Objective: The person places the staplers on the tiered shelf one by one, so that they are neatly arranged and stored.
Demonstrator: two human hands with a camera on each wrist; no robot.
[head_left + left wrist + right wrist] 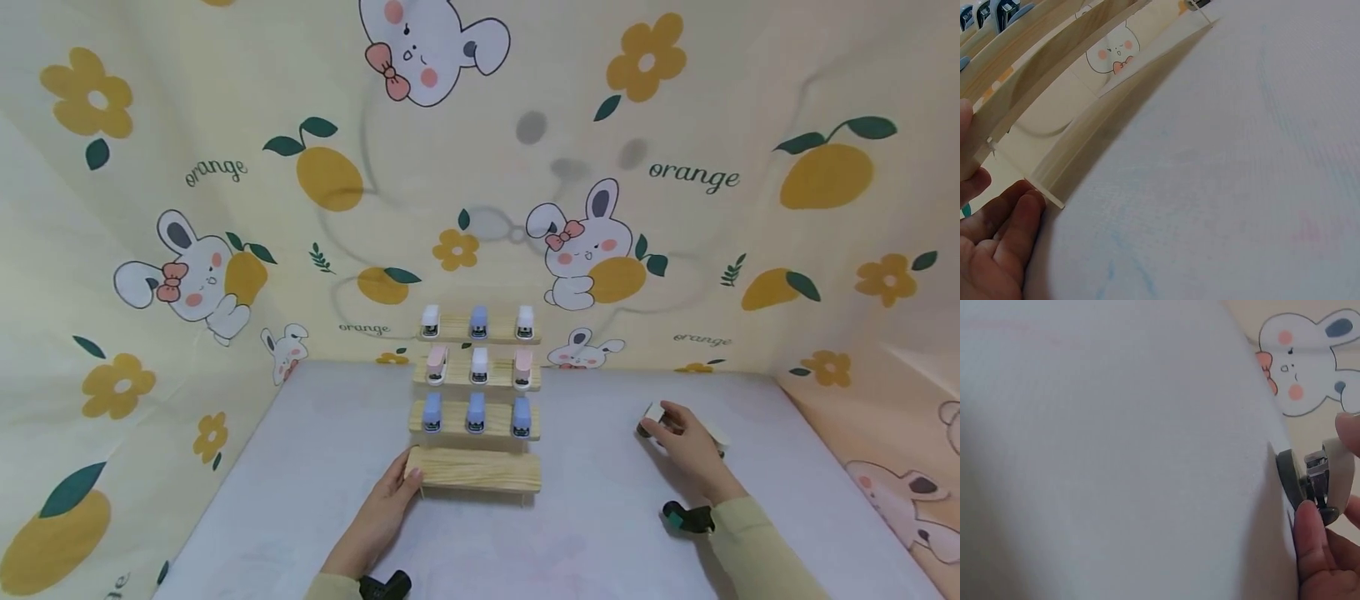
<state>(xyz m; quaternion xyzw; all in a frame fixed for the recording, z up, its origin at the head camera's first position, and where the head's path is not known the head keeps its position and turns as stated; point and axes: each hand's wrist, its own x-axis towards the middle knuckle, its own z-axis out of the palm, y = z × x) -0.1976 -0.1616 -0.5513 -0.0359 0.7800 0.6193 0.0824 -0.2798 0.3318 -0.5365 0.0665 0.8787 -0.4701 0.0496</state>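
Observation:
A tiered wooden display rack (474, 469) stands mid-table. My left hand (384, 507) grips the left end of its lowest tier, thumb at the front edge; in the left wrist view the fingers (1019, 228) lie by a thin support leg. Farther right, my right hand (690, 446) pinches a small stapler (654, 412) with a white top. The right wrist view shows this stapler's dark green base and metal middle, with the thumb (1310, 534) against it. Its base is close to the tabletop; whether it touches is unclear. Another white object (720, 437) shows partly behind the right hand.
Small staplers stand on the upper three tiers: white and blue on top, pink and white (479, 365) in the middle, blue (476, 412) below. The lowest tier shows bare wood. A patterned cloth (480, 150) rises behind and beside the white tabletop (330, 450).

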